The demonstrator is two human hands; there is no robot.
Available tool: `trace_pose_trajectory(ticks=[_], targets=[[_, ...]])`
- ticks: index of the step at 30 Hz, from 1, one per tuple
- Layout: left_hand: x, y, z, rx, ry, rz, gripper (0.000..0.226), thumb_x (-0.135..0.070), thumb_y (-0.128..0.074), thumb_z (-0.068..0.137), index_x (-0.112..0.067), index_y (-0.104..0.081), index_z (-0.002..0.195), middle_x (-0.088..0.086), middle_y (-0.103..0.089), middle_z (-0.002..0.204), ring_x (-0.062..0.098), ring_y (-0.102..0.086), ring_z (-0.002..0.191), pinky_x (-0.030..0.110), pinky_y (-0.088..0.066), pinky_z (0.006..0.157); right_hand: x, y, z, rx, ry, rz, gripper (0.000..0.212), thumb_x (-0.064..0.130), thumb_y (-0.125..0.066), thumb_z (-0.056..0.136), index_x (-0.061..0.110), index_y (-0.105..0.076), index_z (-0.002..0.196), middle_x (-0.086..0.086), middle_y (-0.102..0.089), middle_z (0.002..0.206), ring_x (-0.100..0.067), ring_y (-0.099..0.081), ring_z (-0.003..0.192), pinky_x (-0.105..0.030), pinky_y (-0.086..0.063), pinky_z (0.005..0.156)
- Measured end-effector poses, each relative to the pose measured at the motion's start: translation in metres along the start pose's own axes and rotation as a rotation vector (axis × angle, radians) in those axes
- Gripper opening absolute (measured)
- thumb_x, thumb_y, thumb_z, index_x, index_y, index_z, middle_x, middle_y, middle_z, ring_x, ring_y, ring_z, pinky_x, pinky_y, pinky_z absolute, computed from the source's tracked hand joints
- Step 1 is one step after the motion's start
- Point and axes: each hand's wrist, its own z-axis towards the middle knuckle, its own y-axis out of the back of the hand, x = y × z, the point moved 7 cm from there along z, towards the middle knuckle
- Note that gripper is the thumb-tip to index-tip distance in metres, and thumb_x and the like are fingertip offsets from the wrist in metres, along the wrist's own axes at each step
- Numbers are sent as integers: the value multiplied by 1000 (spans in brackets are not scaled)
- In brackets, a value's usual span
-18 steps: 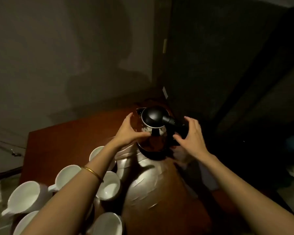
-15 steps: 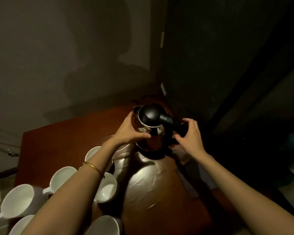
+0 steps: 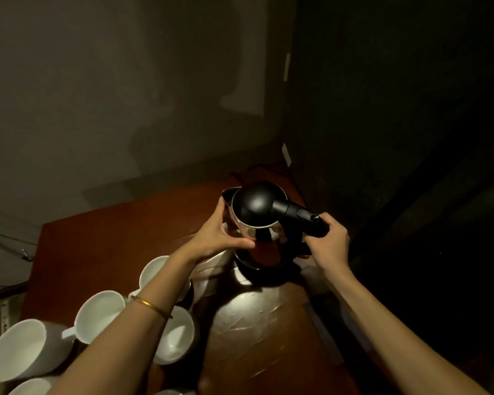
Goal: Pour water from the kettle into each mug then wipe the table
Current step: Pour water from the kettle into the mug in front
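Since the earlier frame, right hand [image 3: 330, 242] has gone from spread fingers beside the handle to fingers curled round the black handle [image 3: 303, 216] of the kettle [image 3: 257, 223]. Left hand [image 3: 218, 236] cups the kettle's glass side, thumb along the front, fingers wrapped behind near the spout. Kettle sits upright on its dark base [image 3: 257, 269], lid shut, at the far right of the brown table [image 3: 120, 238]. White mugs [image 3: 103, 315] cluster at the near left, under the left forearm, which wears a thin gold bangle [image 3: 151, 306]. Room dim; water level unreadable.
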Motion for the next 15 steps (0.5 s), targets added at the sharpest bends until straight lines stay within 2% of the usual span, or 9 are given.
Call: trace_pose_trajectory(ticks=[2,6,8,11,13,15], targets=[[0,2,-7,-41,-22,17,122,-35,-89,52,-36,-11,145,-7,-35,148,13,-34,135,48,-30,112,9,4,-4,-15,37,21,33,-6,-64,71,25,-54,65,4,-58,64,-10,-56,66,-24,-42,60],[-8,8,-30,-148,-54,88,122,-51,-88,48,-35,-16,145,-7,-35,149,15,-34,136,48,-32,111,28,17,-18,-26,105,89,36,-9,-66,69,26,-56,68,4,-59,68,-9,-57,68,-24,-45,64],[-17,9,-49,-226,-86,120,122,-57,-84,47,-29,-19,146,-8,-38,145,12,-38,133,43,-37,109,36,23,-28,-16,127,120,36,-11,-65,69,25,-56,68,4,-58,68,-6,-56,66,-17,-45,61],[-32,6,-80,-300,-140,154,119,-54,-80,49,-19,-22,146,-16,-44,130,5,-41,127,25,-38,105,44,31,-43,-9,162,185,36,-13,-64,70,23,-56,66,4,-56,64,0,-54,58,-9,-40,53],[-36,3,-100,-332,-161,147,116,-50,-77,46,-17,-26,145,-22,-45,120,3,-43,123,21,-40,101,43,35,-55,-2,173,221,35,-12,-65,71,23,-58,67,3,-58,65,1,-56,58,-11,-43,53],[-36,-2,-118,-352,-200,159,105,-55,-76,45,-25,-36,138,-20,-50,120,4,-47,120,23,-43,99,38,38,-66,-4,177,254,38,-12,-65,71,26,-61,71,3,-61,70,-3,-59,64,-16,-47,57]])
